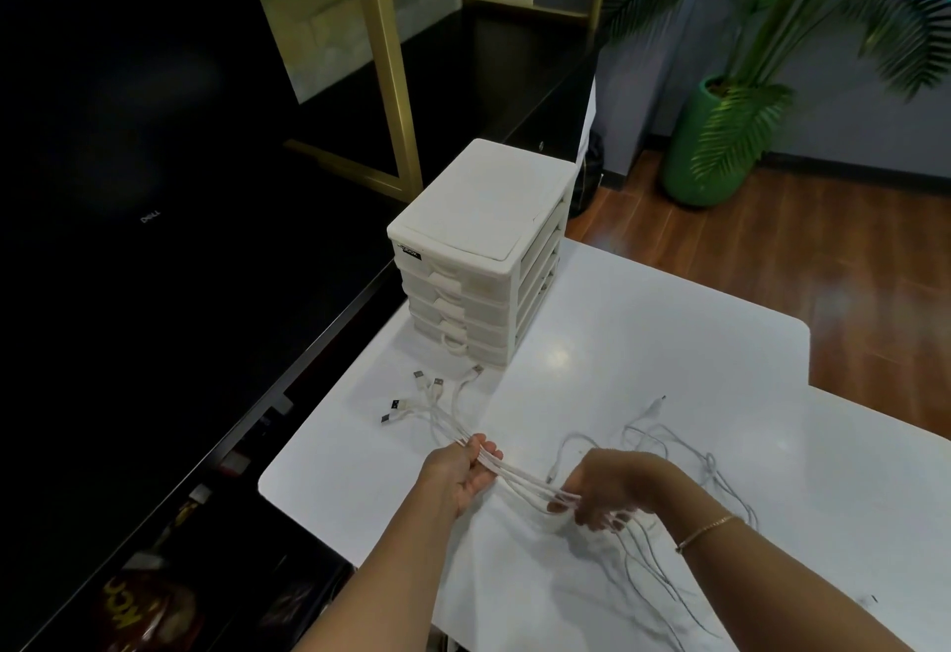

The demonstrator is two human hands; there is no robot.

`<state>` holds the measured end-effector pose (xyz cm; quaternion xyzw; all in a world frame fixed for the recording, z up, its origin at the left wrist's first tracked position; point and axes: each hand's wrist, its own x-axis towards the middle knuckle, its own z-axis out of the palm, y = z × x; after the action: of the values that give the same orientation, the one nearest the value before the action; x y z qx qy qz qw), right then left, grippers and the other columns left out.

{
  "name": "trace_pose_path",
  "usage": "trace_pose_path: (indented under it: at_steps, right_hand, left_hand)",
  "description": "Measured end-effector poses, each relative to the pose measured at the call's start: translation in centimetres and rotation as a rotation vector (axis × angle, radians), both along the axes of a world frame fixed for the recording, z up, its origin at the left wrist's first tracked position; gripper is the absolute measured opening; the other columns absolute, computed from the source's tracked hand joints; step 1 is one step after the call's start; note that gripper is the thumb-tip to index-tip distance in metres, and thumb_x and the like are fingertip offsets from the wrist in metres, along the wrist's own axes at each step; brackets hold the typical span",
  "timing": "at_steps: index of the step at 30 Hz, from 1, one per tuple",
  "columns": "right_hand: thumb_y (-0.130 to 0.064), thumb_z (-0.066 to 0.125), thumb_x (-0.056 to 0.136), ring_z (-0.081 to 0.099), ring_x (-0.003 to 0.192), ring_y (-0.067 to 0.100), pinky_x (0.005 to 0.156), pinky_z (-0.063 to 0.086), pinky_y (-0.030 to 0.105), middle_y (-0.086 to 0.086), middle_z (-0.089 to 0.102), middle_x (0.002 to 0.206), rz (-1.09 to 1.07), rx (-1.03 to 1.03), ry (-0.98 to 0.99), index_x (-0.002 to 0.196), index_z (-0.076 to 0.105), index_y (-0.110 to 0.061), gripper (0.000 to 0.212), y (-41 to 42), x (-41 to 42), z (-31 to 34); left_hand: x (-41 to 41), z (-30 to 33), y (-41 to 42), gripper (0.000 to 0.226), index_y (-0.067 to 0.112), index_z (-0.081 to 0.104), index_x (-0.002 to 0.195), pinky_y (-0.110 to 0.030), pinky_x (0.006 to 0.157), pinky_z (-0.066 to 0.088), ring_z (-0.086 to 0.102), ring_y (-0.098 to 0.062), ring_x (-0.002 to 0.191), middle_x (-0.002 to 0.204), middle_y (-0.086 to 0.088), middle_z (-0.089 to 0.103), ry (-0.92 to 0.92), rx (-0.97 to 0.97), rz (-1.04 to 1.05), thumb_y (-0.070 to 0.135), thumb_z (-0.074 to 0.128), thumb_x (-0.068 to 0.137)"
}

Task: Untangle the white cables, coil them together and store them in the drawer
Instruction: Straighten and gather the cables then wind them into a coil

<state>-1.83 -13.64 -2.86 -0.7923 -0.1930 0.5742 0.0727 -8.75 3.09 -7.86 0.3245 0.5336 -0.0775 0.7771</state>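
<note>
At the far left stands a large dark monitor (144, 178), and below it, near the left edge, a dark shelf holds blurred packets. On the white table (643, 343), toward its far left corner, sits a white drawer unit (478, 260) with all its drawers pushed in. Just near of it, several USB plugs (427, 389) lie fanned out on the tabletop, each at the end of one of the white cables (520, 474). The strands run together into the left hand (471, 471), whose fingers are curled round the bunch, then stretch taut, lifted off the table, across to the right hand (607, 492). That hand's fingers are bent and pinch the strands. Past the right hand the cables fall into loose loops and tangles on the tabletop, one small plug (657, 402) lying on the far side. A thin bracelet (707, 530) circles the right wrist. At the far right, a palm stands in a green pot (705, 152) on the wooden floor.
</note>
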Motion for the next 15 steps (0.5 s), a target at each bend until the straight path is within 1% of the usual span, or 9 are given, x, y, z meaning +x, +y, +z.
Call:
trace_pose_path:
  at_steps: [2, 3, 5, 6, 8, 10, 12, 13, 15]
  right_hand:
    - [0.003, 0.055, 0.082, 0.055, 0.079, 0.019, 0.061, 0.046, 0.022, 0.006, 0.061, 0.092, 0.104, -0.081, 0.028, 0.126, 0.059, -0.029, 0.054, -0.4, 0.5, 0.5]
    - [0.002, 0.056, 0.084, 0.054, 0.084, 0.018, 0.064, 0.046, 0.022, 0.007, 0.062, 0.098, 0.151, -0.132, 0.042, 0.129, 0.057, -0.029, 0.055, -0.4, 0.6, 0.9]
    - [-0.004, 0.055, 0.09, 0.058, 0.089, 0.017, 0.075, 0.049, 0.024, 0.014, 0.063, 0.118, 0.326, -0.251, 0.042, 0.136, 0.049, -0.022, 0.051, -0.2, 0.6, 1.5]
    - [-0.009, 0.054, 0.093, 0.061, 0.096, 0.019, 0.087, 0.048, 0.027, 0.014, 0.058, 0.129, 0.438, -0.323, 0.016, 0.139, 0.046, -0.018, 0.048, 0.0, 0.5, 1.6]
    - [-0.024, 0.059, 0.092, 0.055, 0.119, 0.025, 0.102, 0.039, 0.031, 0.01, 0.051, 0.139, 0.567, -0.395, -0.047, 0.139, 0.045, -0.011, 0.051, 0.2, 0.2, 1.4]
    - [-0.041, 0.067, 0.083, 0.051, 0.124, 0.026, 0.105, 0.039, 0.032, 0.01, 0.053, 0.137, 0.509, -0.323, -0.083, 0.134, 0.052, -0.008, 0.062, 0.5, 0.2, 1.0]
    - [-0.056, 0.068, 0.072, 0.049, 0.124, 0.026, 0.103, 0.037, 0.03, 0.009, 0.054, 0.135, 0.347, -0.127, -0.101, 0.13, 0.055, -0.007, 0.077, 1.4, 0.1, 1.4]
    - [-0.058, 0.066, 0.071, 0.047, 0.126, 0.025, 0.105, 0.035, 0.03, 0.009, 0.052, 0.137, 0.226, -0.008, -0.122, 0.132, 0.053, -0.007, 0.081, 2.0, 0.0, 1.4]
    - [-0.045, 0.06, 0.085, 0.046, 0.127, 0.025, 0.107, 0.035, 0.032, 0.012, 0.049, 0.14, -0.059, 0.173, -0.163, 0.133, 0.05, -0.002, 0.065, 3.5, -0.5, 0.8]
  left_hand:
    - [-0.1, -0.1, -0.2, 0.021, -0.007, 0.055, 0.111, -0.038, 0.088, 0.048, 0.053, -0.021, 0.07, 0.083, -0.015, 0.057, -0.011, -0.001, -0.007, 0.001, 0.041, 0.098]
    - [-0.2, 0.0, -0.3, 0.027, -0.007, 0.053, 0.121, -0.04, 0.095, 0.043, 0.055, -0.021, 0.073, 0.092, -0.017, 0.06, -0.016, 0.01, -0.019, 0.002, 0.041, 0.098]
    - [-0.3, 0.4, -0.3, 0.032, -0.008, 0.049, 0.128, -0.04, 0.101, 0.04, 0.056, -0.023, 0.088, 0.12, -0.022, 0.059, -0.027, 0.023, -0.032, 0.003, 0.041, 0.099]
    - [-0.3, 0.5, -0.2, 0.033, -0.008, 0.049, 0.129, -0.04, 0.102, 0.04, 0.055, -0.023, 0.091, 0.128, -0.022, 0.055, -0.026, 0.033, -0.039, 0.004, 0.041, 0.099]
    - [-0.2, 0.4, 0.0, 0.032, -0.006, 0.05, 0.128, -0.037, 0.094, 0.045, 0.057, -0.02, 0.08, 0.131, -0.02, 0.054, -0.02, 0.07, -0.062, 0.005, 0.042, 0.099]
    - [-0.2, 0.2, 0.3, 0.032, -0.005, 0.05, 0.128, -0.033, 0.081, 0.049, 0.055, -0.015, 0.071, 0.127, -0.02, 0.057, -0.014, 0.089, -0.074, 0.006, 0.042, 0.099]
    - [-0.2, 0.0, 0.4, 0.032, -0.005, 0.05, 0.128, -0.033, 0.079, 0.049, 0.054, -0.015, 0.069, 0.125, -0.019, 0.058, -0.006, 0.092, -0.086, 0.007, 0.042, 0.099]
    - [-0.3, 0.0, 0.4, 0.032, -0.005, 0.05, 0.128, -0.034, 0.081, 0.049, 0.054, -0.015, 0.069, 0.124, -0.019, 0.059, -0.008, 0.086, -0.092, 0.007, 0.042, 0.099]
    - [-0.5, 0.0, 0.2, 0.032, -0.004, 0.05, 0.128, -0.033, 0.085, 0.047, 0.054, -0.014, 0.068, 0.111, -0.014, 0.064, -0.005, 0.07, -0.106, 0.008, 0.041, 0.1]
